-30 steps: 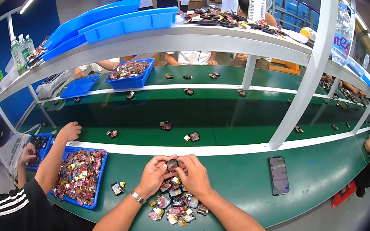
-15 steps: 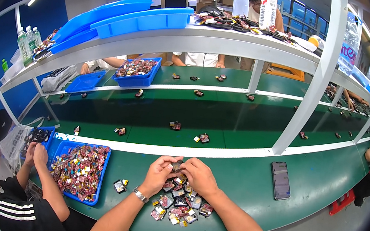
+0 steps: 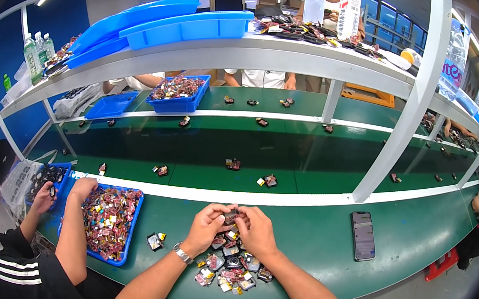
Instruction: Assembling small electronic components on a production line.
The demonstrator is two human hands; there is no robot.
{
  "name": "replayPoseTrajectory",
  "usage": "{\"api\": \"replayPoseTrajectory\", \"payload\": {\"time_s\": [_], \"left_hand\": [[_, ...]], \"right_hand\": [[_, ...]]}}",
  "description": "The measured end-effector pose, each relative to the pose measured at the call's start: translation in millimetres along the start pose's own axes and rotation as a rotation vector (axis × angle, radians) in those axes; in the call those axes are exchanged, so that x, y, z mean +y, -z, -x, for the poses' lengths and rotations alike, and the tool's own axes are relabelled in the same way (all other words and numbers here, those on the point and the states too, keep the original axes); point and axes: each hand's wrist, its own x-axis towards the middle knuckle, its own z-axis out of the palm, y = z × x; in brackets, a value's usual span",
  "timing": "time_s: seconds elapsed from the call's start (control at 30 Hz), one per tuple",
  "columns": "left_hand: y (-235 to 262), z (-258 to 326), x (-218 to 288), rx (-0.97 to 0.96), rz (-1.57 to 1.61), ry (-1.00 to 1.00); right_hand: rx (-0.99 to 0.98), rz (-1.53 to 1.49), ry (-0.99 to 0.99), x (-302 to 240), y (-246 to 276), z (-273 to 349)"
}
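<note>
My left hand [image 3: 207, 228] and my right hand [image 3: 258, 233] meet over the near green bench. Between the fingertips of both hands is a small dark electronic module [image 3: 230, 216]; the fingers cover much of it. Just below my hands lies a loose pile of similar black modules [image 3: 230, 262] with red wires and white and yellow pieces. One separate module [image 3: 155, 241] rests to the left of my left forearm.
A blue tray [image 3: 136, 220] heaped with red-wired parts stands left, with a co-worker's hand [image 3: 84, 188] over it. Beyond a white rail, a green conveyor belt [image 3: 201, 165] carries scattered modules. A phone [image 3: 363, 236] lies right. A white shelf [image 3: 300, 57] spans above.
The co-worker's one hand has moved from beside the other to the tray of red-wired parts. Modules on the belt have shifted slightly right. My hands stay together, the right fingers slightly repositioned.
</note>
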Motion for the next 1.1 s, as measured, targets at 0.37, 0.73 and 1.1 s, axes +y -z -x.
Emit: {"api": "replayPoseTrajectory", "payload": {"time_s": [0.37, 0.73, 1.1], "left_hand": [[-16.4, 3.7, 6.2, -0.014, 0.142, -0.023], [4.2, -0.6, 8.5, -0.004, 0.222, -0.013], [2.2, -3.9, 10.1, 0.023, 0.145, -0.003]], "right_hand": [[-0.023, 0.151, 0.025, -2.9, 0.6, -1.2], [-0.053, -0.106, 0.045, -11.0, 5.2, -2.7], [0.189, 0.280, 0.069, 16.0, 32.7, -22.8]]}}
